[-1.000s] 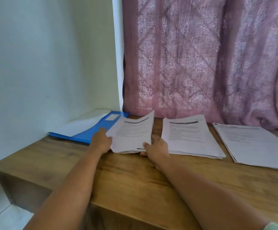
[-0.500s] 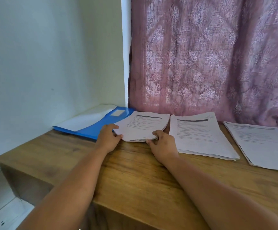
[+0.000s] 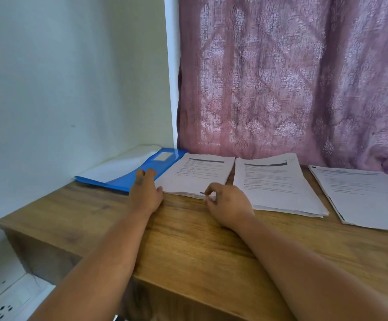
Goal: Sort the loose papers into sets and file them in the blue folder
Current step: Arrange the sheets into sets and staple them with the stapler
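Squaring one paper set (image 3: 197,174) beside the blue folder (image 3: 139,172), left hand (image 3: 144,193) flat, right hand (image 3: 228,202) pinching its corner; filing likely follows.

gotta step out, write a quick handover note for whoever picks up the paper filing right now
Left hand: fingers straight, resting beside the left stack on the blue folder.
Right hand: fingers curled, pinching the left stack's near edge.
Three stacks lie in a row on the wooden desk: left stack partly overlapping the folder, middle stack, right stack.
Done: papers look sorted into three sets.
Left: the folder lies at the desk's far left corner by the wall; none of the three stacks is filed inside it yet.
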The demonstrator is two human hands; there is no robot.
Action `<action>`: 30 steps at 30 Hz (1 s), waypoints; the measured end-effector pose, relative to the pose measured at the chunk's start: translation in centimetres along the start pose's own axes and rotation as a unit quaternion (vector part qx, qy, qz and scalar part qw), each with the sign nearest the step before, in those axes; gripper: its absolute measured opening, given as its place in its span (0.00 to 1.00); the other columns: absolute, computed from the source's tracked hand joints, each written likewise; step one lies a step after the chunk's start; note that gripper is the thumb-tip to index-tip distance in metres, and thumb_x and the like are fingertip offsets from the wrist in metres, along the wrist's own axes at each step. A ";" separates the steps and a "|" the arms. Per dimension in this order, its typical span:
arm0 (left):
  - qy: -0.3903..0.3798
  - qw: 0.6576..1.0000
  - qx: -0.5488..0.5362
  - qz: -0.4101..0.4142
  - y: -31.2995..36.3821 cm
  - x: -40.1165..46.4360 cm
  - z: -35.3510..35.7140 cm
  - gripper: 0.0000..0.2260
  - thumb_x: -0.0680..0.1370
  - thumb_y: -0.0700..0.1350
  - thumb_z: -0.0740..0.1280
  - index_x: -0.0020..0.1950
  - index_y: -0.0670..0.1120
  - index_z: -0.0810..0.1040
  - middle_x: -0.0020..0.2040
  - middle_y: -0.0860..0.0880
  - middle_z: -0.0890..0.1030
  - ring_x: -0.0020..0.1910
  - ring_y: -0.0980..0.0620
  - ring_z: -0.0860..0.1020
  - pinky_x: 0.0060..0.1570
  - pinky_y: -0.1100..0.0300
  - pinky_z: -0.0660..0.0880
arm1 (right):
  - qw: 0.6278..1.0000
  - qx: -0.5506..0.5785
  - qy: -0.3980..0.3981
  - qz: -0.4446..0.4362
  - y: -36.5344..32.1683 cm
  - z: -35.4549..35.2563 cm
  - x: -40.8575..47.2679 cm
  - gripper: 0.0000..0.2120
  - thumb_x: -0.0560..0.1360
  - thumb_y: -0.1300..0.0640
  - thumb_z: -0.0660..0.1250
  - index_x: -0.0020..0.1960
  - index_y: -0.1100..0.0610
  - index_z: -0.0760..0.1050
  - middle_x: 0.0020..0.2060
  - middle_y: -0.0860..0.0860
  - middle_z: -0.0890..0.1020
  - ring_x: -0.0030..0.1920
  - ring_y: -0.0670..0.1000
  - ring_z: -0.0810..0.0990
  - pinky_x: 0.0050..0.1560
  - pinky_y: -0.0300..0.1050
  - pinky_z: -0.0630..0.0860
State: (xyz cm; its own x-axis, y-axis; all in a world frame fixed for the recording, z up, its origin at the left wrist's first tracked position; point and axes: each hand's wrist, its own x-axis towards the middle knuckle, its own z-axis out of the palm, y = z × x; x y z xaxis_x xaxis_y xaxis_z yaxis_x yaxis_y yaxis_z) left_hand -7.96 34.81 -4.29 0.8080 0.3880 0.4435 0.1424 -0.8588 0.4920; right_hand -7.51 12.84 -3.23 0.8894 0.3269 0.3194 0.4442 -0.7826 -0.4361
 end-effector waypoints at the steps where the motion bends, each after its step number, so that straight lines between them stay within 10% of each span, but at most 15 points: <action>1: 0.002 1.000 -0.003 0.013 0.2 -0.3 -0.1 0.20 0.78 0.44 0.69 0.68 0.46 0.68 0.64 0.44 0.70 0.54 0.46 0.77 0.51 0.58 0.74 | 1.000 0.005 0.019 0.001 0.3 -0.7 -0.3 0.07 0.78 0.47 0.64 0.54 0.46 0.76 0.40 0.45 0.80 0.41 0.46 0.78 0.40 0.39 0.73; 7: -0.038 0.988 -0.048 0.139 5.6 -3.2 0.4 0.18 0.78 0.46 0.68 0.66 0.49 0.69 0.61 0.50 0.74 0.52 0.54 0.77 0.49 0.63 0.75 | 0.985 -0.017 0.157 0.063 8.2 -6.7 -1.2 0.07 0.77 0.53 0.65 0.52 0.53 0.79 0.45 0.51 0.81 0.44 0.52 0.78 0.43 0.42 0.74; 13: -0.134 0.974 -0.095 0.154 14.8 -4.0 3.8 0.19 0.80 0.47 0.64 0.70 0.45 0.66 0.63 0.46 0.75 0.61 0.48 0.75 0.56 0.58 0.73 | 0.959 -0.176 -0.007 0.220 16.9 -8.1 -1.5 0.28 0.78 0.39 0.58 0.68 0.59 0.67 0.65 0.57 0.73 0.65 0.60 0.70 0.62 0.52 0.69; 20: -0.270 0.960 0.067 0.021 20.3 -1.4 9.2 0.37 0.74 0.57 0.69 0.75 0.39 0.62 0.71 0.42 0.69 0.67 0.42 0.69 0.64 0.53 0.69 | 0.964 -0.172 -0.002 0.201 16.5 -8.4 -1.5 0.27 0.78 0.40 0.60 0.67 0.60 0.68 0.62 0.55 0.76 0.63 0.56 0.73 0.64 0.49 0.65; 30: -0.268 0.919 -0.247 -0.153 19.0 -1.1 9.2 0.18 0.79 0.37 0.62 0.69 0.38 0.68 0.52 0.45 0.72 0.51 0.46 0.72 0.47 0.55 0.73 | 0.962 -0.054 0.004 0.267 15.8 -9.2 -1.3 0.16 0.73 0.54 0.66 0.58 0.61 0.73 0.52 0.56 0.77 0.51 0.54 0.76 0.51 0.45 0.75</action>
State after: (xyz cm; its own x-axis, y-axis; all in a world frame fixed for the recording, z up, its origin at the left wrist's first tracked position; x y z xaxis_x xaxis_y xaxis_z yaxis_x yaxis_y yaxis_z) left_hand -0.94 15.02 -2.34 0.9578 0.2514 -0.1391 0.2393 -0.4301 0.8705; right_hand -2.62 -4.86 -2.78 0.9867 -0.1413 0.0803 -0.0906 -0.8883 -0.4503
